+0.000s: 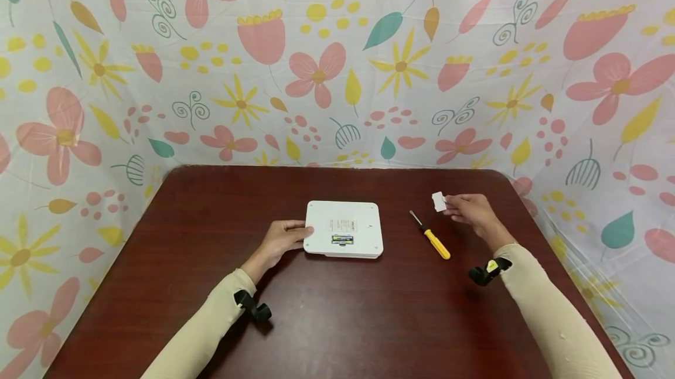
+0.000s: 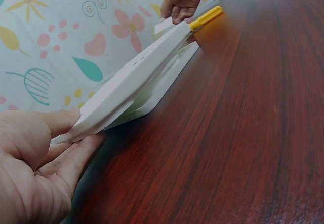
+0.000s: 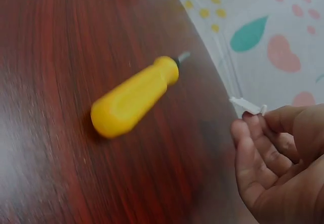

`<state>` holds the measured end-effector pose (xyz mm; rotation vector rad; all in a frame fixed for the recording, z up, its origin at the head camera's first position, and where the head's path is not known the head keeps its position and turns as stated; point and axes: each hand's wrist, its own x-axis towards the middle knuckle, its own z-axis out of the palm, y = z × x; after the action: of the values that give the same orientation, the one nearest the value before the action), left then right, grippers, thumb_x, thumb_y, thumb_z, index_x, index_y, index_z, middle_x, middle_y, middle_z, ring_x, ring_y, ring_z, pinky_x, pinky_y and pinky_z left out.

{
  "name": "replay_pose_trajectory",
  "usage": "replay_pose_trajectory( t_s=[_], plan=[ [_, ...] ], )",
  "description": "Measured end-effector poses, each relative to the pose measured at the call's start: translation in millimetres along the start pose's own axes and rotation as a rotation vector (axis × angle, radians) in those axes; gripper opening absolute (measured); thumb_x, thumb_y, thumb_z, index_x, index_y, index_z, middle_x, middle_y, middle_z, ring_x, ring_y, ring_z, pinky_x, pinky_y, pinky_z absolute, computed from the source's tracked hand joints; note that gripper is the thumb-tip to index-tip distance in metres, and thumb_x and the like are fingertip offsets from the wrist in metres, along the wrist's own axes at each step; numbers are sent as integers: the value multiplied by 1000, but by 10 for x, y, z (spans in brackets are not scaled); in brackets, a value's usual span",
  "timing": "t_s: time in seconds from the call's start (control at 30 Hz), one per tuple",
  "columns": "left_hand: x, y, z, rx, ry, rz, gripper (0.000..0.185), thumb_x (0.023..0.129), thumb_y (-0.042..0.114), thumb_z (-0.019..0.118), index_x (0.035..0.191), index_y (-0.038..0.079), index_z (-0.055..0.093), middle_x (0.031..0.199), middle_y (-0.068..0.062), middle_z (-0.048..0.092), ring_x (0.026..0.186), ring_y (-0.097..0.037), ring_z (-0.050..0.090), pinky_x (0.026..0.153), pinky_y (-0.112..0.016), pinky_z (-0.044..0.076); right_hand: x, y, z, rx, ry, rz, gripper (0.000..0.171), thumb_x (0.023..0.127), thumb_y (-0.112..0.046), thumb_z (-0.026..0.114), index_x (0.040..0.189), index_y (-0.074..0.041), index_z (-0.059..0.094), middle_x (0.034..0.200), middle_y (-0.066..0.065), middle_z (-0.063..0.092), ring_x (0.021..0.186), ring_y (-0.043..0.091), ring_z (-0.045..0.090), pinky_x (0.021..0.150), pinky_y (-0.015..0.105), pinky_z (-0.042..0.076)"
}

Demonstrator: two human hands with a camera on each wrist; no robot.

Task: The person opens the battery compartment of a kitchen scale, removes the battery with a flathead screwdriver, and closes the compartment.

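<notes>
A white kitchen scale lies underside up on the table, with a printed label and two batteries showing in its uncovered battery slot. My left hand grips its left edge, thumb on top and fingers beneath. In the left wrist view the scale appears edge-on and tilted, pinched by the left hand. Away to the right, my right hand pinches a small white battery cover above the table. The right wrist view shows this cover edge-on between thumb and fingertips.
A yellow-handled screwdriver lies between the scale and the right hand, its tip pointing to the back left. The dark red-brown wooden table ends at a flower-printed curtain behind and on both sides.
</notes>
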<state>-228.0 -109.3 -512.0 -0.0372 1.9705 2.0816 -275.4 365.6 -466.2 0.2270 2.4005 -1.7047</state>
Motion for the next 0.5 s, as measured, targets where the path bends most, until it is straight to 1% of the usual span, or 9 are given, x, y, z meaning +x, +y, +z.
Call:
replay_pose_trajectory(
  t_s=[0.17,0.3,0.37,0.5],
  plan=[
    [7,-5,0,-8,6,-6,36,92,3,75,124,-13,66,108,-20,73,91,-19,73,85,-38,64,33,71,-93,7,-24,70,56,106,-20,56,142,21,42,86,-7,73,76,5,72,70,20,63],
    [7,-15,-1,-9,8,-1,36,92,3,75,123,-14,66,108,-20,74,90,-19,73,85,-38,64,33,103,-122,-38,-30,109,57,107,-21,55,143,20,41,90,-6,74,77,5,72,72,21,63],
    [7,-20,-2,-10,9,2,36,92,3,75,123,-14,66,107,-20,74,90,-18,73,84,-38,64,25,106,-118,-79,-17,114,55,107,-23,55,142,18,44,92,-6,74,78,4,72,73,21,63],
    [12,-28,-3,-17,12,4,36,92,3,75,123,-14,66,106,-20,74,89,-18,72,84,-37,65,-1,88,-95,-181,25,98,51,106,-25,57,135,16,55,87,-5,75,76,6,70,72,23,63]
  ],
)
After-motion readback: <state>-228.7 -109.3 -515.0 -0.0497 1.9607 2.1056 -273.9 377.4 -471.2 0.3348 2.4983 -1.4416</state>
